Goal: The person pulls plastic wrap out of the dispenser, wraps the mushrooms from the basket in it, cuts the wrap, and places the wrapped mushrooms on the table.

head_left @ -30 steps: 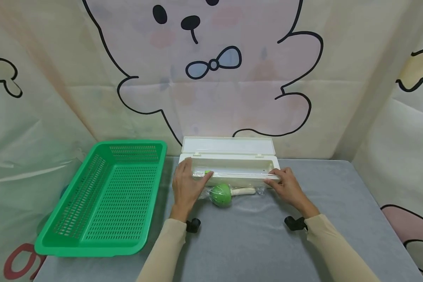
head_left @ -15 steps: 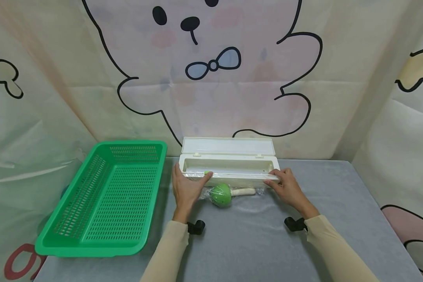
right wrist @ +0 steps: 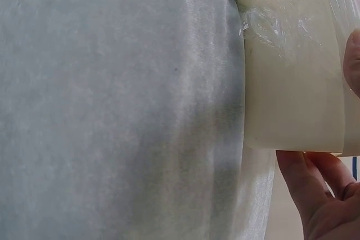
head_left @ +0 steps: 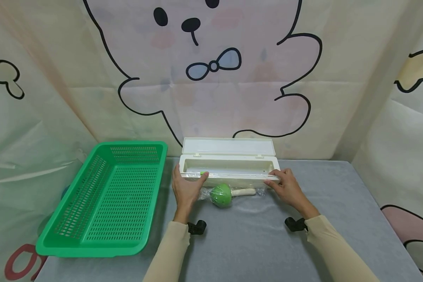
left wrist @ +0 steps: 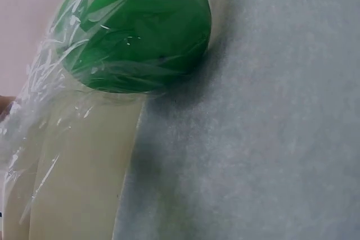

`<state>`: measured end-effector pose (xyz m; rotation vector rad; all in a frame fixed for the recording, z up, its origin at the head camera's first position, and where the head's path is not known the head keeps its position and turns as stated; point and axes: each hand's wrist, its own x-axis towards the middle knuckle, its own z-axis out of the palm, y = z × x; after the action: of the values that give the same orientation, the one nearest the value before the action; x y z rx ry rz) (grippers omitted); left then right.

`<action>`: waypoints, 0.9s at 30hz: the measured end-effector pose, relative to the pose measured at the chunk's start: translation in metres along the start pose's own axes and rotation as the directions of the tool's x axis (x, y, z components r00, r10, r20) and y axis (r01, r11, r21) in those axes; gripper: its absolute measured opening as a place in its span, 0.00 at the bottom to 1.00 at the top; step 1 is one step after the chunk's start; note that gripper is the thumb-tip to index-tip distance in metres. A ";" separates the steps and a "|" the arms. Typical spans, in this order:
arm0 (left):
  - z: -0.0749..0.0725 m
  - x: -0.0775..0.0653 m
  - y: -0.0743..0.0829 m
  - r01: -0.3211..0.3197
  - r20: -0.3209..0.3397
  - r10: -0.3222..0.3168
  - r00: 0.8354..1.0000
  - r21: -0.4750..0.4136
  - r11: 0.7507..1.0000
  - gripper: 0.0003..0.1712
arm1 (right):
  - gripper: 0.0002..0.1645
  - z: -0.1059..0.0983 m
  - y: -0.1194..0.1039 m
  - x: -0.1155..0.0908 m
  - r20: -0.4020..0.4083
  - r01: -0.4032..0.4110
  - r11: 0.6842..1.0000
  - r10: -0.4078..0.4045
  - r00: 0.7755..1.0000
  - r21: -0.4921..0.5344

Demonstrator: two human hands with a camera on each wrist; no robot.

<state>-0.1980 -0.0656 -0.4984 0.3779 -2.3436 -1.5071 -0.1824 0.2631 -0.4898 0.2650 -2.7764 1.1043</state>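
A white cling film dispenser point(head_left: 232, 181), its lid point(head_left: 229, 146) raised at the back, stands at the table's far edge. My left hand point(head_left: 187, 192) holds its left end, fingers along the side and thumb at the small green slider point(head_left: 202, 173) on the front rail. At the other end, my right hand point(head_left: 288, 190) grips the front corner; in the right wrist view its fingers point(right wrist: 298, 178) press the end face. Against the front lies a film-covered item with a round green head point(head_left: 221, 195) and pale stem point(head_left: 243, 192). Clear film runs from the dispenser over the green head point(left wrist: 140, 32).
A green perforated basket point(head_left: 91, 251) stands to the left on the grey-covered table point(head_left: 253, 246). Behind the dispenser hangs a printed cloth point(head_left: 215, 102). Cloth walls also close off both sides.
My left fingers have drawn back from the film on top to the dispenser's left side. Thumb and green slider have shifted slightly left. My right hand stays put.
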 end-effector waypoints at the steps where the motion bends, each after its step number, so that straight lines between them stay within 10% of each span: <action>1: 0.000 0.000 0.000 -0.007 -0.008 0.007 1.000 -0.009 1.000 0.63 | 0.11 0.000 0.001 0.000 0.000 0.002 1.000 -0.002 1.000 0.000; 15: -0.017 0.007 -0.005 -0.051 -0.046 0.044 0.998 -0.155 0.987 0.37 | 0.10 0.001 0.003 -0.001 -0.007 0.022 1.000 -0.022 1.000 -0.008; 27: -0.023 0.011 -0.004 -0.006 -0.007 0.006 1.000 -0.091 0.996 0.28 | 0.11 0.001 0.002 0.001 0.005 0.020 1.000 -0.020 1.000 -0.009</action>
<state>-0.1980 -0.0904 -0.4923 0.3518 -2.2589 -1.6011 -0.1835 0.2637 -0.4921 0.2949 -2.7760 1.0879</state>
